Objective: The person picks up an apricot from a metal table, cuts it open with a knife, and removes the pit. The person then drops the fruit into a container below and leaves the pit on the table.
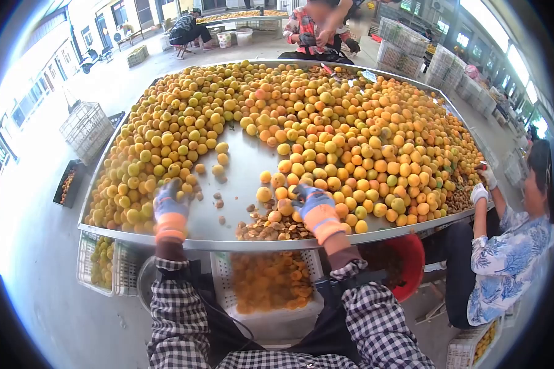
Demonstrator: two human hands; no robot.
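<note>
My left hand (171, 204), in a blue glove with an orange cuff, lies against the left heap of apricots (143, 178) near the table's front edge; its fingers look spread, somewhat blurred. On the other side of a bare strip, my right hand (316, 208), gloved alike, rests at the edge of the larger apricot heap (375, 154). Its fingers are apart, with nothing visibly gripped. Beside it on the metal table (228, 215) lies a pile of brown apricot pits (274, 229). Several loose pits dot the strip between my hands.
Below the table edge, a white crate (223, 273) holds opened orange apricots. A red tub (412, 264) stands right of it, another crate (120, 270) of apricots left. A co-worker in a patterned shirt (517, 264) sits at the right; another person (317, 34) is across the table.
</note>
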